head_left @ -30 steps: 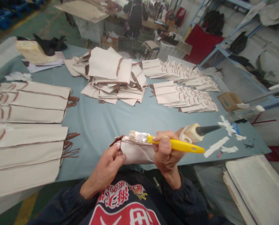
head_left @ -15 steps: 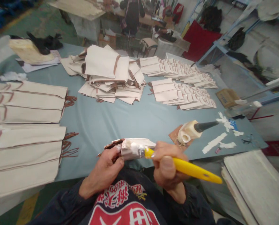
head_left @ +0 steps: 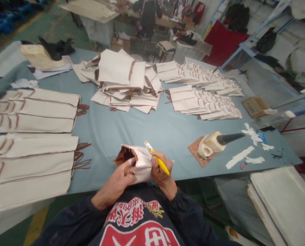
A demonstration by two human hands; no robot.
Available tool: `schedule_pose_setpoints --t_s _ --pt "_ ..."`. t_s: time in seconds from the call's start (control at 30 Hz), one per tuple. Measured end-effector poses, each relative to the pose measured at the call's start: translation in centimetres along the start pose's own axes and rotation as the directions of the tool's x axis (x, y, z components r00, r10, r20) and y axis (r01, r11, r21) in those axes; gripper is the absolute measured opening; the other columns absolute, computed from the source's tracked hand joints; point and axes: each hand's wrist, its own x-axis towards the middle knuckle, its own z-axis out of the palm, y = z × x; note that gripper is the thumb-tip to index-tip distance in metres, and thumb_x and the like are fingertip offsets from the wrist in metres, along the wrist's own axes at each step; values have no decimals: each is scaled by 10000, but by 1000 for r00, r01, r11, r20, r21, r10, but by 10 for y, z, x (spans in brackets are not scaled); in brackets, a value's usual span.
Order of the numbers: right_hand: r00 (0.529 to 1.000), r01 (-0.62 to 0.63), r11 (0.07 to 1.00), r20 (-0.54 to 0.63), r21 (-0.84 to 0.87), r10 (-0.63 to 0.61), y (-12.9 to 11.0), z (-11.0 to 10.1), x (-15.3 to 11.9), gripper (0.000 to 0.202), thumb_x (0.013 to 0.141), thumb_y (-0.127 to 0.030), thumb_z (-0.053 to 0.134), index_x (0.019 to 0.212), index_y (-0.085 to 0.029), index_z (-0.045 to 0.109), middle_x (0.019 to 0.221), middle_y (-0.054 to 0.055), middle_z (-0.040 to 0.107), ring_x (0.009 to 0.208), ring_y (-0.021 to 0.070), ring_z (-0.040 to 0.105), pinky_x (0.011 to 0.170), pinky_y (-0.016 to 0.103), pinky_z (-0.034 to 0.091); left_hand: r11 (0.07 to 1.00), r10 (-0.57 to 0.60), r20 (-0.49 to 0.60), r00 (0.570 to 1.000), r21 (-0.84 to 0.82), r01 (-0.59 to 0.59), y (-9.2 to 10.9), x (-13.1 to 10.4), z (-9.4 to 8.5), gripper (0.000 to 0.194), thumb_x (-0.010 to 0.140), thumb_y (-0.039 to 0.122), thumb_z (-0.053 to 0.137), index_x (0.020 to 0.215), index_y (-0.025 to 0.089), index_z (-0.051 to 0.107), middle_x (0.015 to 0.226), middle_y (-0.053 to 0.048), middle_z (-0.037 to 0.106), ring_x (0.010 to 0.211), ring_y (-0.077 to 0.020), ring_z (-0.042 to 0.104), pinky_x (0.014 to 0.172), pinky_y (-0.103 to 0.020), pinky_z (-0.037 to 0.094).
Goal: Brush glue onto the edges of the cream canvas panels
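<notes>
Hands grip: left hand fabric piece, right hand yellow brush; glue pot nearby.

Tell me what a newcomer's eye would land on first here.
The yellow-handled brush in the right hand, at the table's near edge, against the folded cream piece that the left hand grips. Behind them, a heaped pile of cream pieces sits mid-table, with long cream panels laid out at the left.

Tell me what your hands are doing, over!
Left hand grips folded cloth piece. Right hand holds yellow brush against it. Nothing blocking.
</notes>
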Motion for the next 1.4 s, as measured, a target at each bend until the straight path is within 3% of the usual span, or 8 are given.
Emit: schedule_pose_setpoints --t_s 0.1,0.23,0.47,0.67,0.8,0.87,1.03,1.4 --pt "999 8 1000 -32 28 -7 4 1 -4 210 1019 -211 449 996 -209 657 798 46 753 703 180 740 631 273 556 982 -56 6 998 -180 56 2 0 3 474 810 316 714 1260 184 645 1000 -75 781 880 -213 728 725 -267 531" --pt "994 103 988 -28 114 -101 -5 -9 1 197 1032 -286 462 1007 -236 651 736 15 726 663 177 725 637 293 568 957 -182 -146 972 -255 140 8 15 -5 354 826 516 720 917 176 687 755 -36 730 667 -162 677 635 -245 524" --pt "972 237 954 -49 182 -232 -16 -22 12 197 1019 -347 507 1005 -255 681 688 -2 717 568 156 678 553 273 542 993 -118 -192 974 -52 110 35 28 -1 265 677 351 803 683 156 624 576 24 619 509 -106 542 491 -204 423" --pt "975 -38 968 -202 247 90 -28 -25 17 226 1049 -287 393 1010 -247 613 696 -14 622 584 154 608 520 269 480 984 22 -218 976 177 18 50 25 24 198 685 278 717 825 170 628 557 73 571 459 -72 443 448 -183 324" --pt "813 -350 753 -219 557 540 -39 -26 35 260 1046 -401 411 925 -239 575 620 -55 524 492 121 499 474 227 398 991 72 -289 955 131 -35 50 26 31 292 674 281 714 930 193 605 573 102 540 438 -69 415 439 -185 296" --pt "738 -403 627 -169 667 654 -42 -28 46 290 1018 -458 469 863 -236 573 580 -66 505 461 109 484 459 218 368 982 114 -292 950 179 -63 53 25 29 250 688 295 704 895 181 624 594 80 571 485 -88 469 469 -194 338" --pt "722 -488 478 29 730 691 -38 -27 57 315 957 -511 569 820 -227 586 514 -74 495 440 103 454 445 220 337 963 122 -301 946 268 -39 53 29 12 182 684 303 699 800 169 659 690 22 678 664 -158 604 627 -235 458" --pt "572 -693 278 274 665 773 -21 2 45 381 893 -571 608 852 -193 601 487 -96 465 435 75 368 439 211 267 973 41 -552 833 211 92 -6 29 -40 247 655 401 692 617 188 574 519 7 600 533 -161 530 544 -245 349"
